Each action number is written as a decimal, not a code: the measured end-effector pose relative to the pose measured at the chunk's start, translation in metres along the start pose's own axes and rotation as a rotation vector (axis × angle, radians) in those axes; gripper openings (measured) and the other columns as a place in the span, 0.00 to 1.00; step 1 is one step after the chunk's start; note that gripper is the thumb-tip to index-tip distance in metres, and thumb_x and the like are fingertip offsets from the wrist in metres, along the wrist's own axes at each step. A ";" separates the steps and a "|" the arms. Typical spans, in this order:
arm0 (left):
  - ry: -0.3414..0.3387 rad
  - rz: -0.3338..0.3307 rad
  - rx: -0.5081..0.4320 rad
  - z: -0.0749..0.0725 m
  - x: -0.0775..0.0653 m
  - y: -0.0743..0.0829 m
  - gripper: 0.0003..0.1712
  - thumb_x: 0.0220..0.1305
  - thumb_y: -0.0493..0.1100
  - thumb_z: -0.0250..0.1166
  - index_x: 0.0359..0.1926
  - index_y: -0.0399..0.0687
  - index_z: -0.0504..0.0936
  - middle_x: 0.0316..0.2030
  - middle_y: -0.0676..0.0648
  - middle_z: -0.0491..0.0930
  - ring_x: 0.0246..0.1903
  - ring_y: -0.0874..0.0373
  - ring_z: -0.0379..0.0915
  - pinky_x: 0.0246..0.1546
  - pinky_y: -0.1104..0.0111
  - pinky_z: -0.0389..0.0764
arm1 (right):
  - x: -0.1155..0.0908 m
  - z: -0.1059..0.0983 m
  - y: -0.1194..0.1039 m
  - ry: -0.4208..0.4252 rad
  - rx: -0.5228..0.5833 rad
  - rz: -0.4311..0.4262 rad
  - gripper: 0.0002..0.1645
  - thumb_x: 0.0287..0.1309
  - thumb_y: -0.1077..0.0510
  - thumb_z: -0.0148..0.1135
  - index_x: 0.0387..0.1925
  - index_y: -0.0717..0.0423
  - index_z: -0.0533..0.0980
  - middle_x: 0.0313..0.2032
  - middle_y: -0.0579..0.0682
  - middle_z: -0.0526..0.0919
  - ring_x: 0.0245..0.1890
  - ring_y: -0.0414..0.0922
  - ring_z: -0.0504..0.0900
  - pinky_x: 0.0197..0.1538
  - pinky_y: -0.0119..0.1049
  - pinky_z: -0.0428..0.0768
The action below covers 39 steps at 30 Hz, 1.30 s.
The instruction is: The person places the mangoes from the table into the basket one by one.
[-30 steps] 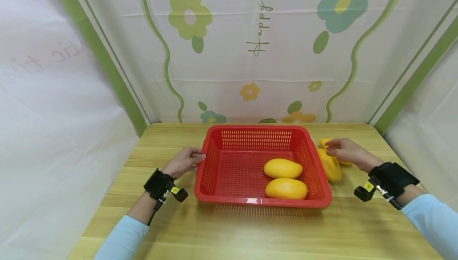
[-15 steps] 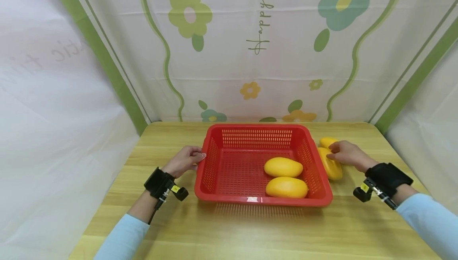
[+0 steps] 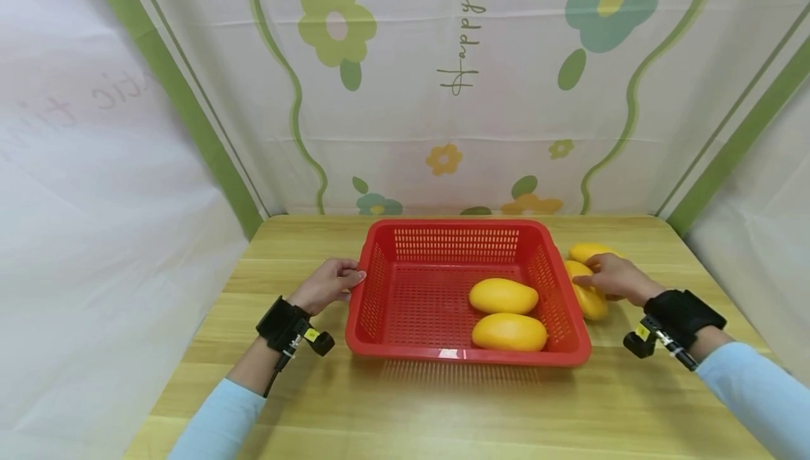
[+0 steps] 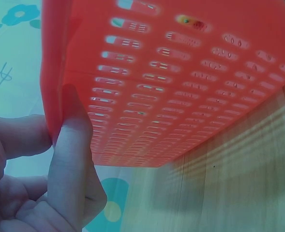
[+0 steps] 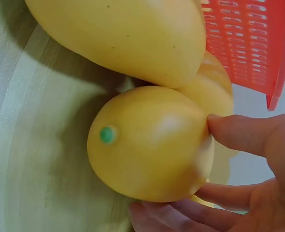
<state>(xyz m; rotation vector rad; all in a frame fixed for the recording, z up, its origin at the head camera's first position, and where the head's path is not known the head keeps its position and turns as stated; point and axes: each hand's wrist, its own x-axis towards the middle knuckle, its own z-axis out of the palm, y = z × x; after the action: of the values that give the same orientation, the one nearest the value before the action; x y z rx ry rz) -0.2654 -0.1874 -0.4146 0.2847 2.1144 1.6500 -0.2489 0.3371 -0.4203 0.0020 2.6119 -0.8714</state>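
My left hand (image 3: 329, 285) pinches the left rim of a red plastic basket (image 3: 468, 356), thumb on one side and fingers on the other, as the left wrist view shows. Two yellow mangoes (image 3: 503, 296) lie inside, toward the basket's right end. Outside its right wall, my right hand (image 3: 620, 278) grips a mango (image 5: 147, 145) with a green stem spot, thumb on one side, fingers curled round the other. In the head view the hand mostly hides that fruit. Another mango (image 5: 123, 34) lies between it and the basket, and one more (image 3: 591, 252) sits behind.
The basket stands on a light wood table (image 3: 443, 411). A white cloth screen (image 3: 392, 108) printed with flowers rises behind the table's far edge, and white cloth also hangs at both sides.
My right hand has come down and slightly toward the basket, its fingers closing round a mango beside it. The left hand has kept its hold on the rim.
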 end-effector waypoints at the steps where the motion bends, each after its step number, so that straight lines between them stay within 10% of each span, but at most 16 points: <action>1: 0.000 0.000 0.000 0.000 0.000 0.000 0.18 0.72 0.36 0.52 0.55 0.25 0.71 0.43 0.33 0.79 0.33 0.55 0.81 0.29 0.68 0.85 | 0.000 0.000 0.001 -0.010 0.016 0.001 0.44 0.62 0.45 0.59 0.59 0.81 0.60 0.41 0.66 0.76 0.30 0.46 0.74 0.32 0.38 0.79; 25: -0.007 -0.002 0.004 0.000 -0.002 0.002 0.18 0.72 0.36 0.53 0.55 0.26 0.71 0.43 0.33 0.80 0.33 0.54 0.82 0.31 0.66 0.85 | -0.010 0.008 0.007 -0.046 0.154 0.055 0.45 0.59 0.39 0.61 0.55 0.76 0.61 0.35 0.54 0.75 0.30 0.45 0.76 0.33 0.39 0.80; 39: -0.002 -0.011 0.014 0.000 -0.002 0.002 0.19 0.72 0.37 0.53 0.56 0.26 0.71 0.44 0.32 0.79 0.33 0.55 0.81 0.31 0.67 0.85 | -0.027 -0.002 0.000 0.005 0.183 0.011 0.59 0.63 0.35 0.53 0.65 0.82 0.42 0.54 0.74 0.67 0.44 0.54 0.74 0.43 0.44 0.81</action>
<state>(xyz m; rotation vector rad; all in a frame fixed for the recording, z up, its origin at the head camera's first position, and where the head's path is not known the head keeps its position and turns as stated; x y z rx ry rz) -0.2638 -0.1881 -0.4124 0.2781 2.1238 1.6283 -0.2245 0.3409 -0.4091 0.0683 2.5251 -1.1038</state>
